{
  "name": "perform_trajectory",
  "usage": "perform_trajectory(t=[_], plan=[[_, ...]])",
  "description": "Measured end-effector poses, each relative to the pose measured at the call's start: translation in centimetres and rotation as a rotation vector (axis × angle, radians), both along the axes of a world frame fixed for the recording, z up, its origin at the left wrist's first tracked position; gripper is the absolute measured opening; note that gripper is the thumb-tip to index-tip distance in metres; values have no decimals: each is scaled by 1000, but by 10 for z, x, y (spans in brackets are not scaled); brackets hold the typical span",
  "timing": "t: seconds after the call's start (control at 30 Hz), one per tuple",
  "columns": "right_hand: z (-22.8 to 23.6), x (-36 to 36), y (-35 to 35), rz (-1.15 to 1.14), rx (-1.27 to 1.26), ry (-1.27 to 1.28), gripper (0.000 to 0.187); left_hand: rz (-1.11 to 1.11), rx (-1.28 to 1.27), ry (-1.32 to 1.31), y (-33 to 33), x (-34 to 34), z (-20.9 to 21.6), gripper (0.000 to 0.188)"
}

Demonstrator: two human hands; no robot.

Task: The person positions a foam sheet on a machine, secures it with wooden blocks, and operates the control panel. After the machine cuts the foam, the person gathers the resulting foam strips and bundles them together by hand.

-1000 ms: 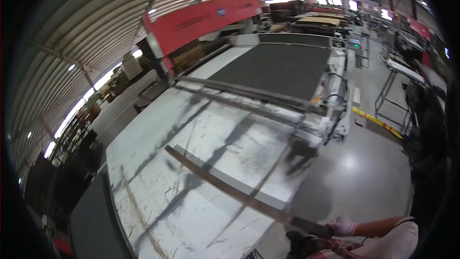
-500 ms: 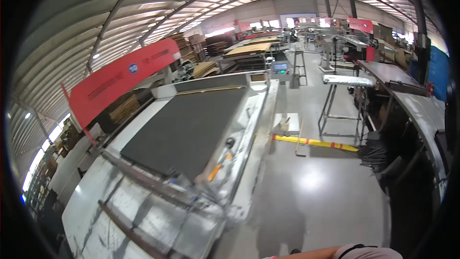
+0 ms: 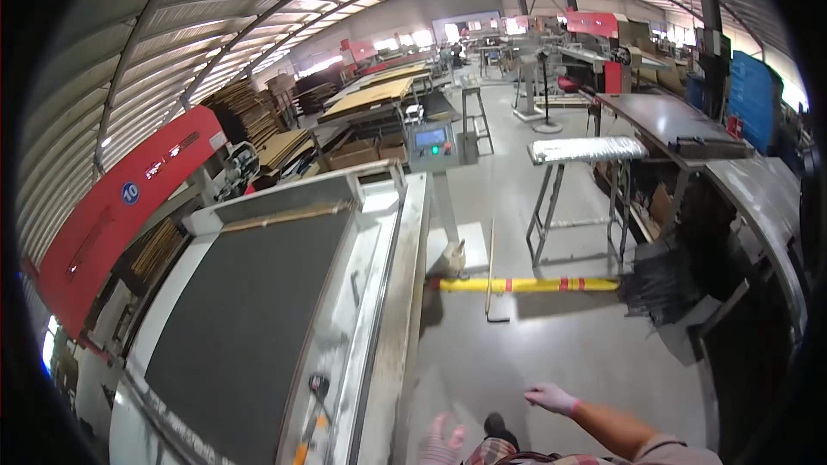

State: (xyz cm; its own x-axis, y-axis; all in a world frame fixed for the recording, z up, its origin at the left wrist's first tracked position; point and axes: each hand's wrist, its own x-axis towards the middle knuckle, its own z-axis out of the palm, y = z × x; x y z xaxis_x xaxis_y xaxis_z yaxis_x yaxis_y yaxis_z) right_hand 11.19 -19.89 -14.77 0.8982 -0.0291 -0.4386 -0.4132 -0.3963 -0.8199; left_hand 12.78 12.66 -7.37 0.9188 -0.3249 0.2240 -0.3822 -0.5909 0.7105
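My left hand (image 3: pixel 443 437) hangs low beside the long white machine bed (image 3: pixel 409 232), its thin glove pale with pinkish fingers. The fingers look apart and nothing shows in them. Over the grey floor to the right, my right hand (image 3: pixel 551 398) wears a similar white and pink glove. Its fingers are curled together, with no object visible in them. A dark grey sheet (image 3: pixel 250 319) covers much of the machine bed. Along the bed's right side lie a tool with an orange handle (image 3: pixel 303 446) and a black round-headed tool (image 3: pixel 319 385), nearest my left hand.
A yellow and red bar (image 3: pixel 525 285) crosses the floor ahead, with a hooked rod (image 3: pixel 490 293) over it. Beyond stand a silver-topped stool (image 3: pixel 586 150) and a control box (image 3: pixel 431 143). Metal tables (image 3: pixel 672 116) and dark strips (image 3: pixel 659 284) line the right. A red machine arm (image 3: pixel 129 207) rises left.
The view has swung right, so the machine bed sits further left. Both gloved hands now show at the lower edge; earlier only a forearm did.
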Motion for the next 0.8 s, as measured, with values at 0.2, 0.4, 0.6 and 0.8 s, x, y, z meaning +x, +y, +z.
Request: perform_trajectory(t=[0.2, 0.4, 0.6, 0.8], plan=[[-62, -20, -133, -538, 25, 275, 28, 435, 156, -142, -6, 275, 81, 73], [-92, 104, -233, -793, -3, 286, 11, 772, 589, -86, 62, 535, 55, 96], [-96, 457, -335, -277, -439, -174, 33, 836, 652, 149, 15, 618, 61, 79], [79, 834, -301, -442, -207, -376, 46, 735, 827, 260, 21, 607, 69, 64]])
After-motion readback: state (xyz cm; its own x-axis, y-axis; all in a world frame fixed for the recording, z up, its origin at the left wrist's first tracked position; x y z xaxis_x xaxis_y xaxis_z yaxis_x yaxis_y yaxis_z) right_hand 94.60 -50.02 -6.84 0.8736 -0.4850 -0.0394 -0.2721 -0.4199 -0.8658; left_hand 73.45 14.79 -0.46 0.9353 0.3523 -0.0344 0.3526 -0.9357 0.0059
